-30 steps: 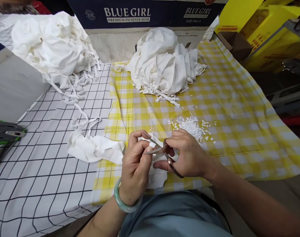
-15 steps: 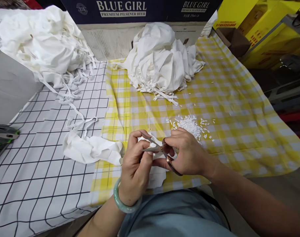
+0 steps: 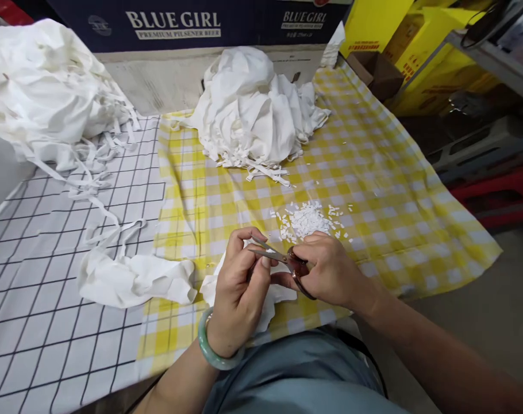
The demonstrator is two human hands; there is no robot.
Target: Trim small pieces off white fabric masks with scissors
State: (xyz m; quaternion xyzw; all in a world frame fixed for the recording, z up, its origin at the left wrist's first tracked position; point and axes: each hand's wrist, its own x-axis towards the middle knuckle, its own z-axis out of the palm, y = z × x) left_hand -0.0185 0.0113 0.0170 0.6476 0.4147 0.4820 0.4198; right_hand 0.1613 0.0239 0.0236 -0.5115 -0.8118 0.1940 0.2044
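My right hand [image 3: 326, 269] grips a pair of small scissors [image 3: 283, 261] with brown handles, the blades pointing left and slightly apart. My left hand [image 3: 239, 287], with a green bangle on the wrist, pinches a piece of white cloth [image 3: 272, 296] right at the blade tips. The cloth hangs down onto the yellow checked tablecloth [image 3: 373, 172] under both hands. A small heap of white cut bits [image 3: 307, 220] lies just beyond my right hand.
A big pile of white cloth [image 3: 253, 109] sits at the back centre, another pile with strips [image 3: 46, 103] at the back left. A crumpled white piece [image 3: 132, 279] lies on the black-grid cloth [image 3: 50, 322]. Boxes line the back and right.
The view has swung to the right, so everything sits further left. The dark tool at the left edge has left the view. Both hands stay together at the scissors and cloth.
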